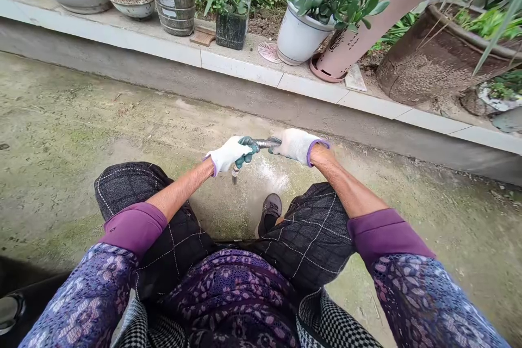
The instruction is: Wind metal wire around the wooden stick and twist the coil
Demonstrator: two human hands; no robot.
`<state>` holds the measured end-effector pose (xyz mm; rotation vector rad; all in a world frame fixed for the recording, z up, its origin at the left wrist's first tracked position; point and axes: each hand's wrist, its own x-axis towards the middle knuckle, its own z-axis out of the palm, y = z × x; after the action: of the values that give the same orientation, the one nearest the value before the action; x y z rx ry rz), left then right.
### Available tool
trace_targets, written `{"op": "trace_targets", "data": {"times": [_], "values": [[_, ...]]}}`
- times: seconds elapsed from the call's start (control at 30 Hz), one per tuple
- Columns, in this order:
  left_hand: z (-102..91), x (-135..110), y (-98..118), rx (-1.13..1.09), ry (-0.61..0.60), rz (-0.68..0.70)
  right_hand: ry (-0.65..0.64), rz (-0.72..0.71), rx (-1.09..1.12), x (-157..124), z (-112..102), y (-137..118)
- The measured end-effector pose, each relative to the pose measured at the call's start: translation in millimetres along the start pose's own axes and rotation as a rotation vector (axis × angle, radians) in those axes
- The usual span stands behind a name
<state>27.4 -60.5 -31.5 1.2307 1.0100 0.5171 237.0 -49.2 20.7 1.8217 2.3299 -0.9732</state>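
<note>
Both of my hands wear white knitted gloves with dark green palms and purple cuffs. My left hand (232, 153) is closed around the left end of a ribbed, silvery metal piece (264, 143), whose exact kind I cannot make out. My right hand (297, 145) grips its other end, so the piece lies level between the two hands above the ground. Below my left hand a short grey end (235, 174) points down; whether it belongs to the same piece is hidden by the fingers. White powder (271, 174) lies scattered on the ground under my hands.
A low tiled ledge (240, 68) runs across in front. On it stand a white pot (299, 38), a leaning pink pot (350, 38), a big brown pot (432, 60) and several others with plants. My shoe (272, 205) is on the mossy concrete ground (81, 109).
</note>
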Motion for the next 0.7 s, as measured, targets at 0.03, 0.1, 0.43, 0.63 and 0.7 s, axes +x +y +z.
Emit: {"op": "trace_targets", "data": {"times": [0.03,0.1,0.43,0.63,0.7], "values": [[0.5,0.2,-0.5,-0.036,0.001,0.006,0.035,0.003,-0.079,0.3,-1.4,-0.6],[1.2,-1.1,0.2,-0.094,-0.008,0.017,0.105,-0.014,-0.177,-0.5,-4.6,-1.7],[-2.6,-0.3,4.4,-0.178,0.097,0.052,0.094,0.032,0.353,-3.4,-2.4,-5.5],[-5.5,-10.0,20.1,-0.182,0.134,0.061,-0.129,0.056,0.828,-15.5,-2.1,-12.3],[-9.4,-15.1,23.8,-0.215,0.076,0.069,-0.257,0.018,0.955,-19.8,-2.7,-11.6]]}}
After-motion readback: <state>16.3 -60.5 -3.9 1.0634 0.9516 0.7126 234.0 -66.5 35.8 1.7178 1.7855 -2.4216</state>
